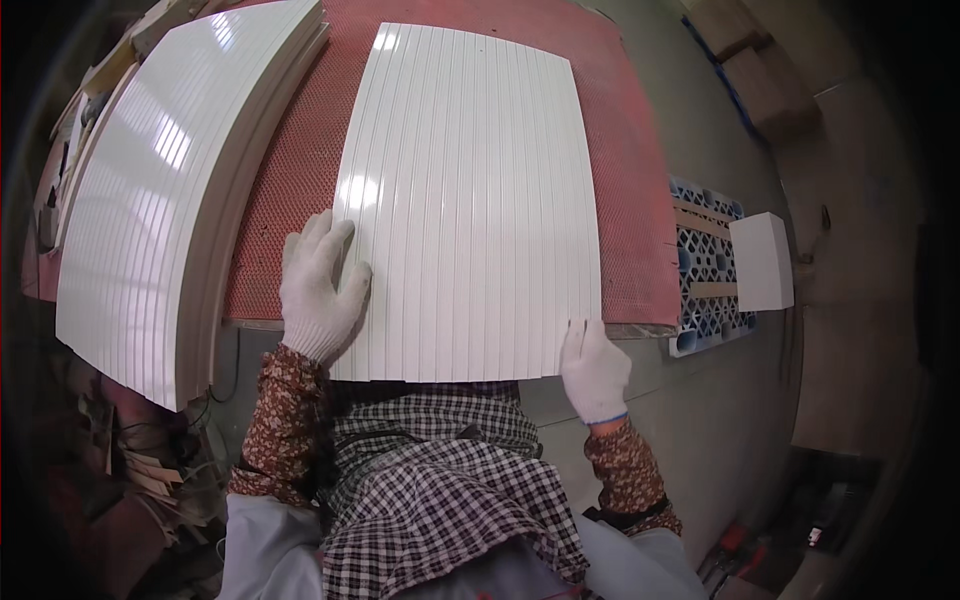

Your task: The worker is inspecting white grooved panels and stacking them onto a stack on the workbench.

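A glossy white ribbed panel [470, 200], made up of long narrow strips, lies in front of me and overhangs the table's near edge. My left hand [322, 285], in a white knit glove, rests along its left edge with fingers stretched and thumb apart. At the panel's near right corner, my right hand [595, 370], gloved too, is closed with its fingertips over the edge. The underside of that grip is hidden. To the left stands a thick stack of similar white panels [165, 200].
Red textured matting [635, 200] covers the table. On the floor to the right is a blue plastic pallet [705, 250] with a white block [765, 262] at its side. Brown cartons [770, 85] stand at the far right. Scrap pieces [150, 475] lie below on the left.
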`<state>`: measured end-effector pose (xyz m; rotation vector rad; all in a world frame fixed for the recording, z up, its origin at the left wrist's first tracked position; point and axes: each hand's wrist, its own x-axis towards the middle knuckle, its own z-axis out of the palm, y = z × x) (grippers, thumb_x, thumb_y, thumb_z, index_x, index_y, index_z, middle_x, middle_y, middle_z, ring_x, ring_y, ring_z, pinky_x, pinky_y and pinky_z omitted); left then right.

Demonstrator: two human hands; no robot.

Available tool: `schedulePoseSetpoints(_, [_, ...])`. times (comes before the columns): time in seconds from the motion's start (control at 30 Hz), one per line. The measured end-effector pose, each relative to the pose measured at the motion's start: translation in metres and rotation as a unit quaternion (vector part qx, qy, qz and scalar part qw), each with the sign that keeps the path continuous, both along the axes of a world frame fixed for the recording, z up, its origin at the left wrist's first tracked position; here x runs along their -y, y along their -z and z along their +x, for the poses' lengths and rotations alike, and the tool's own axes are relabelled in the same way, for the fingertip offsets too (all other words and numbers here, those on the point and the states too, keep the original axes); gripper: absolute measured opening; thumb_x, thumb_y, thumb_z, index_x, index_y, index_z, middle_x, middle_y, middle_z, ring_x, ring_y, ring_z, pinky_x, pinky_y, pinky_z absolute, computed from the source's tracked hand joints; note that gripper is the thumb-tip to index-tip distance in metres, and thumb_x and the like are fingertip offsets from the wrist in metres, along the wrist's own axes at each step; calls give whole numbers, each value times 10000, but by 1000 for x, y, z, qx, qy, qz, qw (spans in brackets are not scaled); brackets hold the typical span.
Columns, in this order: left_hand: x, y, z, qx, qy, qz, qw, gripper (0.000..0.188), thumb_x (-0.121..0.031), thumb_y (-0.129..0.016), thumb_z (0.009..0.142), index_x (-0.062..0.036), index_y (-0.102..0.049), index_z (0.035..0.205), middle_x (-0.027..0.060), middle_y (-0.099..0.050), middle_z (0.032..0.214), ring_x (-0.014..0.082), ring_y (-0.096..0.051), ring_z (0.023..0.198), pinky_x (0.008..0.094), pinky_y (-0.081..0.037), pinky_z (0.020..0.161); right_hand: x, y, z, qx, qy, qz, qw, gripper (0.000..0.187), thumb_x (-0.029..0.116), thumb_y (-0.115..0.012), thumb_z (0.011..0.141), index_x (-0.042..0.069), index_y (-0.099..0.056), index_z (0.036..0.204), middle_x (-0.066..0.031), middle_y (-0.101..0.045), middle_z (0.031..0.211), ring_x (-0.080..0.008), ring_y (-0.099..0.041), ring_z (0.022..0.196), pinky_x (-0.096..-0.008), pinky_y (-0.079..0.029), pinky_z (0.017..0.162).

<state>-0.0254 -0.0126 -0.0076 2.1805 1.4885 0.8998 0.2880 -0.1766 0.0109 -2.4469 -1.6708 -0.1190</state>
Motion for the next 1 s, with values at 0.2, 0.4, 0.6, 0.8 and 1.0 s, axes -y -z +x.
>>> schedulePoseSetpoints(0.2, [51, 22, -28, 35, -7, 11, 999, 523, -145, -657, 893, 50, -568, 1370, 250, -505, 1493, 385, -454, 1399, 499, -376, 1177, 140, 43, -55, -9, 2, 48, 999, 273, 264, -553, 1036, 38, -576, 885, -173, -637, 647, -374, -646, 581, -476, -494, 533])
schedulePoseSetpoints(0.4, [76, 29, -25, 10, -1, 19, 1000, 533, -178, -657, 908, 57, -564, 1377, 260, -483, 1516, 395, -416, 1442, 512, -348, 1198, 159, 33, -68, 27, 23, 116, 993, 221, 198, -616, 1018, 67, -566, 847, -125, -594, 591, -318, -630, 524, -440, -476, 480])
schedulePoseSetpoints(0.6, [72, 50, -15, 34, -2, -8, 999, 553, -194, -660, 911, 56, -557, 1393, 273, -470, 1526, 397, -399, 1458, 517, -332, 1209, 142, 59, -63, 35, 4, 114, 993, 251, 213, -638, 1009, 65, -555, 824, -111, -580, 573, -295, -598, 483, -420, -464, 460])
schedulePoseSetpoints(0.8, [43, 44, 30, 5, -4, -5, 1000, 546, -167, -653, 910, 61, -551, 1396, 292, -460, 1528, 410, -380, 1478, 518, -313, 1221, 111, 63, -17, 16, 18, 71, 997, 259, 225, -626, 1010, 61, -556, 823, -121, -574, 565, -316, -605, 495, -441, -477, 485])
schedulePoseSetpoints(1.0, [16, 4, 135, -44, -17, -2, 999, 550, -144, -663, 892, 74, -549, 1384, 313, -465, 1511, 427, -407, 1452, 525, -332, 1208, 34, 35, 110, -23, -29, 38, 999, 281, 257, -568, 1021, 46, -558, 836, -145, -591, 576, -338, -639, 530, -471, -509, 512])
